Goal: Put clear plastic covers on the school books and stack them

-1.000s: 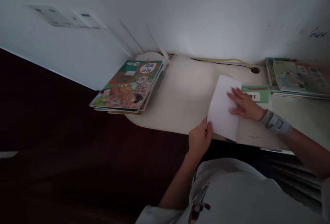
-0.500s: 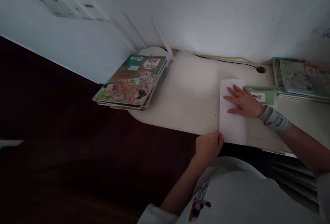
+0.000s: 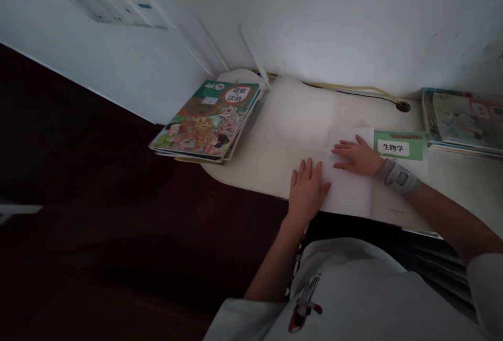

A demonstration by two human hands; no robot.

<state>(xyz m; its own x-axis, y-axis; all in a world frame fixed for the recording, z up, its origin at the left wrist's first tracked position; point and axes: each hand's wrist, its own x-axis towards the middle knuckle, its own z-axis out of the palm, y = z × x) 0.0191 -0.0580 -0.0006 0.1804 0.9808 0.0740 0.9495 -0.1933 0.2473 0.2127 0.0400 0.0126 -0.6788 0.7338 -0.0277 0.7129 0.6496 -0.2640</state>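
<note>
A book with a green band and Chinese characters (image 3: 401, 148) lies on the white desk (image 3: 291, 116). White paper (image 3: 348, 191) lies against the book's left side and covers part of it. My right hand (image 3: 358, 157), with a grey band at its wrist, rests flat on this paper, fingers stretched out. Beside the paper's lower left edge, my left hand (image 3: 306, 191) lies with its fingers extended on the desk edge, its thumb at the paper. Neither hand grips anything.
A stack of textbooks (image 3: 208, 121) overhangs the desk's left end. More books (image 3: 467, 121) are piled at the right. A yellow cable (image 3: 353, 88) runs along the wall to a round hole (image 3: 403, 106). Wall sockets (image 3: 106, 6) are at upper left.
My left hand has gone from a closed grip at the paper's lower corner to lying open. My right hand has slid slightly left, and the paper reaches further left, uncovering more of the book's title.
</note>
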